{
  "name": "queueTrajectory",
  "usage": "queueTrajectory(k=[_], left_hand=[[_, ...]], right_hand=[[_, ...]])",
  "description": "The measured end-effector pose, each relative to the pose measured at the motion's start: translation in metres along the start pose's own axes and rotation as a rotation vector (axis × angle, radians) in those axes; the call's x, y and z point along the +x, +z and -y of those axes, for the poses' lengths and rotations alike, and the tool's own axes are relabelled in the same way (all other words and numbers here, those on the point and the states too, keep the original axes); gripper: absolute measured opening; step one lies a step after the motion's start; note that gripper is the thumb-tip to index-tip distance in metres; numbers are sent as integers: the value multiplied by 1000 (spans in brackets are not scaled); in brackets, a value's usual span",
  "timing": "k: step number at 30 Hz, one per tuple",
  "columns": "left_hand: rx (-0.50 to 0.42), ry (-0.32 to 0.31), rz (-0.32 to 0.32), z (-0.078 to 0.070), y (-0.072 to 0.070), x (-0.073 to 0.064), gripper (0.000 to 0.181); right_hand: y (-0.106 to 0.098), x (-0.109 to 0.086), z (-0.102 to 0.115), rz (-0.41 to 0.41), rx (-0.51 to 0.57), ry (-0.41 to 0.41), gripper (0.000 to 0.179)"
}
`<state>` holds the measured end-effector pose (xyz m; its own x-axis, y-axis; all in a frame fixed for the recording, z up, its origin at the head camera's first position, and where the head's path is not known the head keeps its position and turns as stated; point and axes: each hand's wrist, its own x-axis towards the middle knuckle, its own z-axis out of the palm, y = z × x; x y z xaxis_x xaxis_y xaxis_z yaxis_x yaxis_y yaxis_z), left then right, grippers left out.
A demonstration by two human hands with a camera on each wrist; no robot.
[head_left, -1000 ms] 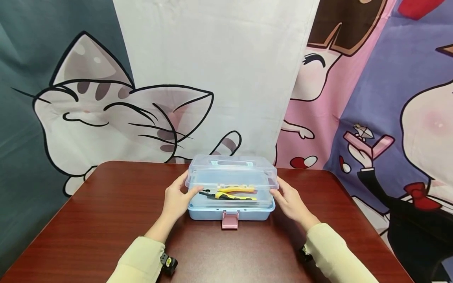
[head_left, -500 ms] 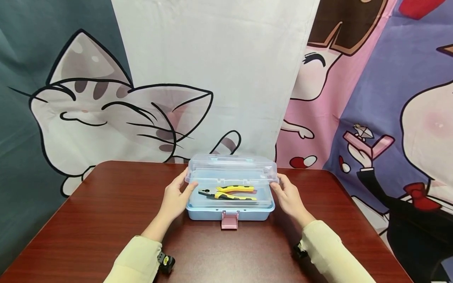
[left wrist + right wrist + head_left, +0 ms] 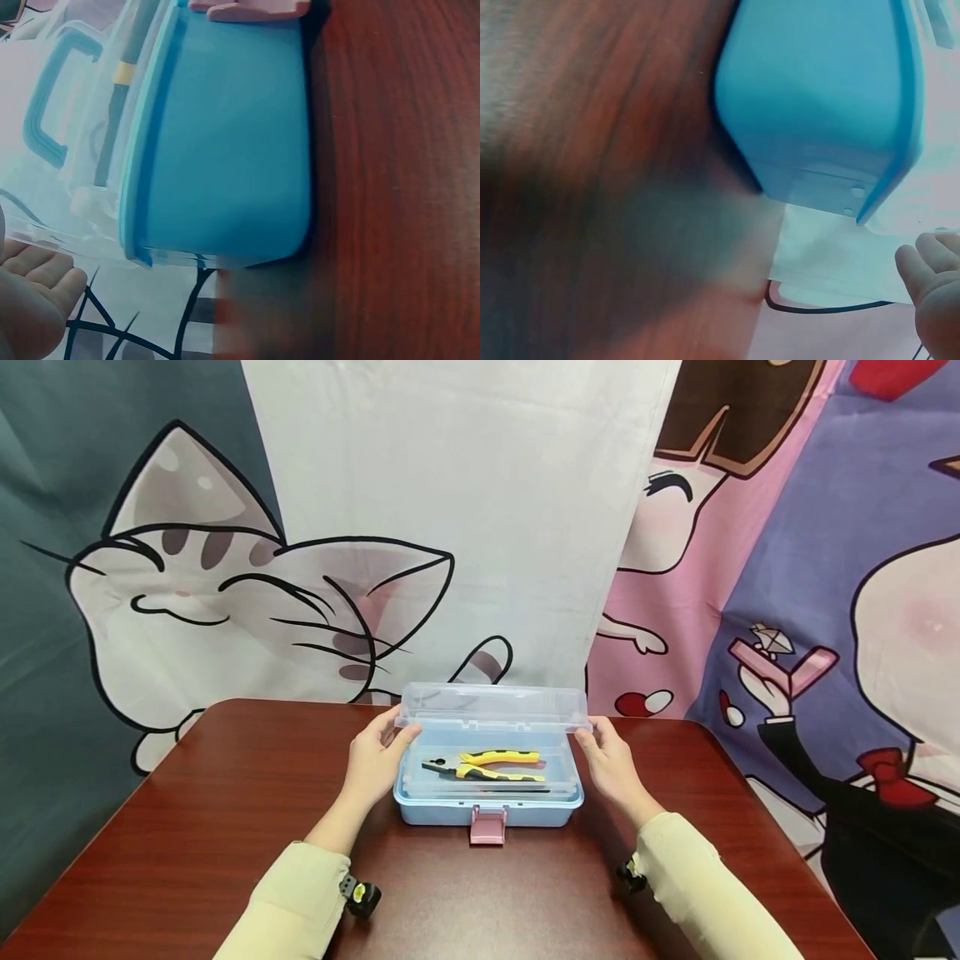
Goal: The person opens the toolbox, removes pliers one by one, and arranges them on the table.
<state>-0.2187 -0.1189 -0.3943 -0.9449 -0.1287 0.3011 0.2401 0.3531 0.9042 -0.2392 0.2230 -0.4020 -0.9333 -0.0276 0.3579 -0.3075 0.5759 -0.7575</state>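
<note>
Light-blue plastic toolbox (image 3: 442, 816) sits on the brown wood-grain desk (image 3: 225, 810), its clear plastic lid (image 3: 495, 700) tilted part-open above it. L hand (image 3: 375, 764) pinches the lid at toolbox's left end, R hand (image 3: 611, 764) same at right, thumbs in front. Yellow-and-black pliers (image 3: 477, 772) lie inside; pink plastic latch (image 3: 487, 829) hangs undone at toolbox's front. Step prob. = opening lid; next move calls for swinging both ends evenly w/o twisting.

Wrist views: left grip (image 3: 37, 304) and right grip (image 3: 937, 292) cut by side edges; tabletop (image 3: 592, 202) partly blurred.
</note>
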Motion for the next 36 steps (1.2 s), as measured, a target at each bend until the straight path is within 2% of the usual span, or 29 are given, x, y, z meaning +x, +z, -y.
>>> queueTrajectory(k=[7, 12, 24, 36], left_hand=[[5, 6, -16, -5, 2, 8, 57], [43, 18, -36, -9, 2, 13, 61], [63, -32, -44, -19, 0, 24, 60], [82, -100, -59, -26, 1, 30, 66]], right_hand=[[-5, 8, 5, 8, -25, 30, 37], [-9, 14, 8, 24, -67, 55, 41], [-14, 29, 15, 84, -95, 108, 44], [-18, 40, 20, 119, -91, 118, 54]])
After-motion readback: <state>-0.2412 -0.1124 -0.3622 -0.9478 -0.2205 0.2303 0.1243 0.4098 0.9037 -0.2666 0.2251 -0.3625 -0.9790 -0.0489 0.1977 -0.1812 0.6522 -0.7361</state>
